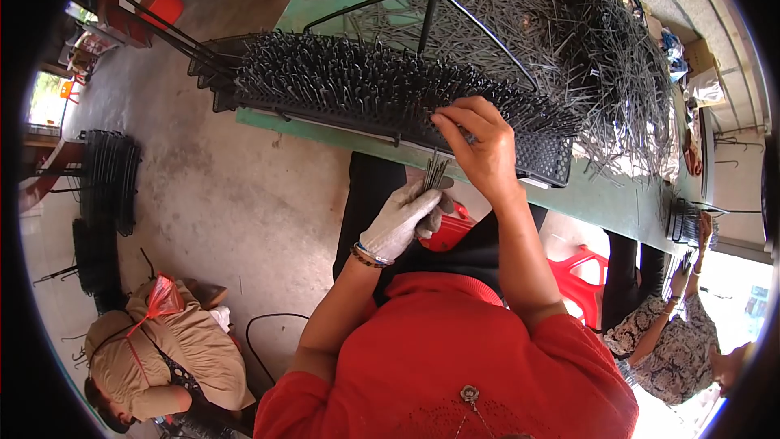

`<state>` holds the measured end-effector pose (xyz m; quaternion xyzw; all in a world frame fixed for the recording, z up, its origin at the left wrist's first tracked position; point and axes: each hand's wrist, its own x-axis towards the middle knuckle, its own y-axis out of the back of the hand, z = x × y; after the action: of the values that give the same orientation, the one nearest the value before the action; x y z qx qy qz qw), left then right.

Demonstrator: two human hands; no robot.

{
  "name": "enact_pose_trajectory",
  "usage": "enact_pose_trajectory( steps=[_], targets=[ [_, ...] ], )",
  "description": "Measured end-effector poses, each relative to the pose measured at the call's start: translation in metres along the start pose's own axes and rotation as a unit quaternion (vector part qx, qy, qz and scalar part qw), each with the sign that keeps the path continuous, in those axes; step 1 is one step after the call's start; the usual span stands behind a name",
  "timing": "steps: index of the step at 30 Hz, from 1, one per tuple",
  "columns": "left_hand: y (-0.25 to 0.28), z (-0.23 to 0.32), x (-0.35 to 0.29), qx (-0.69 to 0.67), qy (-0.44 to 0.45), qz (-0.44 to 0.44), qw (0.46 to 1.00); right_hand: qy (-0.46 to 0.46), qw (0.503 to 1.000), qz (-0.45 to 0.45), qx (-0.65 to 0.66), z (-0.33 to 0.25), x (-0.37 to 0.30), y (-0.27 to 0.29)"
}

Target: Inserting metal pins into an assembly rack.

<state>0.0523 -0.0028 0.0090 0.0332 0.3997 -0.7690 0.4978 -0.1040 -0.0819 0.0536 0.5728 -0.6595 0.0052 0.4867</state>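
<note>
A white glove covers my left hand (404,218), which is closed around a small bundle of thin dark metal rods (435,172) pointing upward, just in front of the table edge. My bare right hand (483,142) is up at the near side of a long black perforated rack (546,154). Thumb and forefinger are pinched together there; whatever sits between them is too small to make out. Dark upright rods (349,73) crowd most of the rack, while its right end shows bare holes.
A large heap of loose dark rods (561,32) covers the green table (621,203) behind the rack. A black metal frame (436,0) rises over it. Co-workers sit at lower left (179,341) and right (666,341). A red stool (578,276) stands beneath the table's right part.
</note>
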Motion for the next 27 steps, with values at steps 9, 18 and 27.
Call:
enact_pose_trajectory(
  steps=[9, 18, 27],
  targets=[
    [-0.009, 0.007, 0.001, 0.033, -0.018, -0.037, 0.999, -0.299, 0.929, -0.096, 0.196, 0.001, -0.021, 0.022],
    [-0.005, -0.008, 0.009, 0.001, 0.014, 0.012, 1.0, -0.227, 0.966, 0.077, 0.096, 0.007, 0.001, 0.0],
    [-0.005, -0.005, 0.005, -0.009, 0.028, 0.02, 0.999, -0.086, 0.993, 0.08, 0.019, 0.012, 0.003, -0.019]
  ],
)
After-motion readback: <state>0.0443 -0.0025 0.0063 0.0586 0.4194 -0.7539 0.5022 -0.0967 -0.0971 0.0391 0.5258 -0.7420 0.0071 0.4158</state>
